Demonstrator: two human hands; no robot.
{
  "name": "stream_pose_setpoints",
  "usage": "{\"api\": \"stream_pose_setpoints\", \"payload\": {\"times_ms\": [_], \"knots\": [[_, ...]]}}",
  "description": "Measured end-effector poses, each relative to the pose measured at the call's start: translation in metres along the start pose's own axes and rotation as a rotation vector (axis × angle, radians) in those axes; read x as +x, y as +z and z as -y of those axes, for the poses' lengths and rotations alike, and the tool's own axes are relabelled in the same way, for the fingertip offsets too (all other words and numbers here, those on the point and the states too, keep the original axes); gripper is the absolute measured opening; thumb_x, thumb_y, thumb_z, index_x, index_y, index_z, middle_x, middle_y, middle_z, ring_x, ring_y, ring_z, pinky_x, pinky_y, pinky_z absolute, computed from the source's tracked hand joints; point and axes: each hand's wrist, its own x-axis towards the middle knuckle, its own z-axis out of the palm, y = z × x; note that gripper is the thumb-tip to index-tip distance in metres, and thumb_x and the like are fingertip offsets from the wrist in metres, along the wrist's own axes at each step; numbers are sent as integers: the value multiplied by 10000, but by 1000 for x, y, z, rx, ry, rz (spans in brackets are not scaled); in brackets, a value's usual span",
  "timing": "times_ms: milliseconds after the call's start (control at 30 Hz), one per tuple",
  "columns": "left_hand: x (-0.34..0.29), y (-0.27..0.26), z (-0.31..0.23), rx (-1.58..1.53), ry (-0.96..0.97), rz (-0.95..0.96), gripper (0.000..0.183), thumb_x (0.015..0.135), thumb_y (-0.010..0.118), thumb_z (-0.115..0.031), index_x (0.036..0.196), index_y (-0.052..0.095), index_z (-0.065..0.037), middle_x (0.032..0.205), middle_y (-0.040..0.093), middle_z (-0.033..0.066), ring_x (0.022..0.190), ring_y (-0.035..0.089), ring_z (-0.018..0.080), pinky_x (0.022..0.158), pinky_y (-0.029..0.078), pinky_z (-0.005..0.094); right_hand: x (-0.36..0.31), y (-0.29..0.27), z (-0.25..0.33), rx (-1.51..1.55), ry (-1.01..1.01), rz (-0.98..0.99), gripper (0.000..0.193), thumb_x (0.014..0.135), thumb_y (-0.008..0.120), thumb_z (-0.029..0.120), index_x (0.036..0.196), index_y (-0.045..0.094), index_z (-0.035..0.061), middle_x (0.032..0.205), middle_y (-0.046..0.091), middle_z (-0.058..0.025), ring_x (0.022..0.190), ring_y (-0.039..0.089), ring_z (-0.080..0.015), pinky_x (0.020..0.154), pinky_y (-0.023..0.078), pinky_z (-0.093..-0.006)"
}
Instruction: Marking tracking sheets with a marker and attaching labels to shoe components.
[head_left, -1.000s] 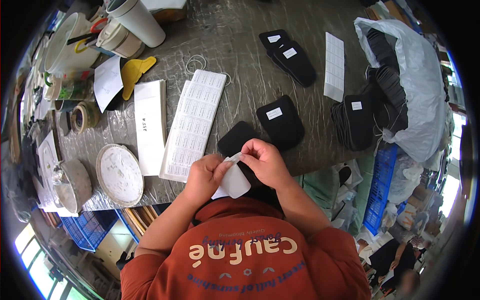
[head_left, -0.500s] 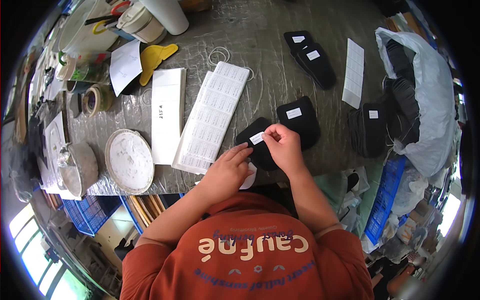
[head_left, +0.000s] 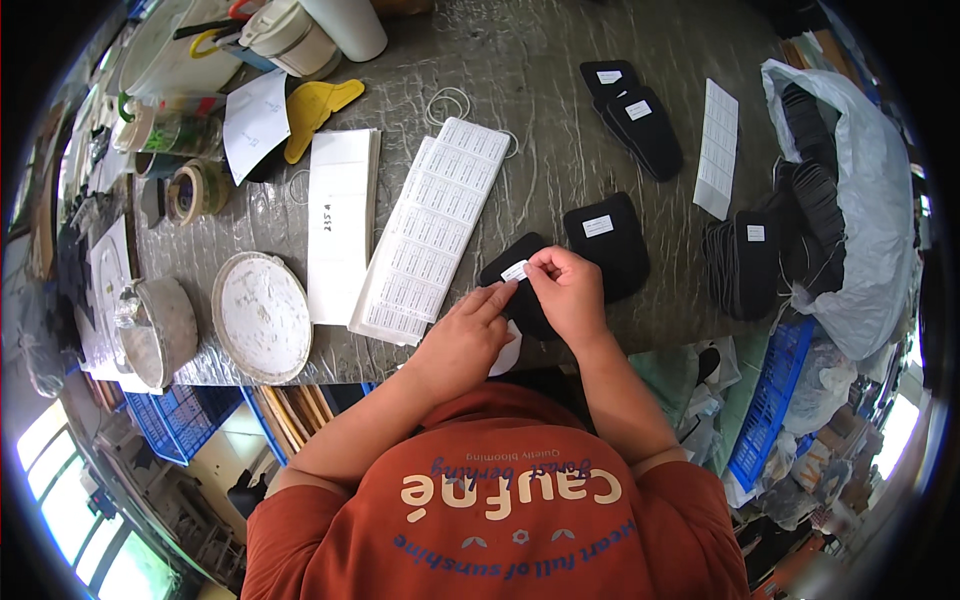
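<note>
A black insole-shaped pad (head_left: 522, 310) lies before me at the table's near edge, partly covered by my hands. On it is a small white label (head_left: 514, 271). My right hand (head_left: 568, 290) pinches the label's right end between thumb and forefinger. With fingers stretched out, my left hand (head_left: 470, 325) rests on the pad, its fingertips touching the label's lower edge. Just beyond to the right lies another black pad (head_left: 612, 255) with a label on it. White label sheets (head_left: 440, 220) lie in a stack left of the pads.
Farther off are labelled black pads (head_left: 645, 140) and a narrow label sheet (head_left: 716, 150). At right, a row of black pads (head_left: 755, 270) stands beside a white plastic bag (head_left: 870, 220). To the left are a white card stack (head_left: 338, 230), a round lid (head_left: 262, 318) and a tape roll (head_left: 187, 195).
My left fingertips have slid right, up against the label. My right hand keeps its pinch on the label. The whole view has shifted slightly.
</note>
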Motion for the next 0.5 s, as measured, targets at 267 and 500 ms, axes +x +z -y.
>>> {"api": "stream_pose_setpoints", "payload": {"times_ms": [267,500], "knots": [[3,3,-1,97,4,28,213,804,644,-137,850,604,67,1324,495,213,1167,498,350,1019,402,410,5,3,0,-63,99,-95,235,772,718,20,930,547,-8,685,651,-68,611,606,-90,554,480,-246],[1,2,0,83,-6,49,219,800,650,-138,879,610,63,1333,495,191,1181,487,352,1036,390,414,8,2,11,-437,-115,-262,289,712,760,66,900,544,27,761,628,-105,710,604,-222,646,495,-336]]}}
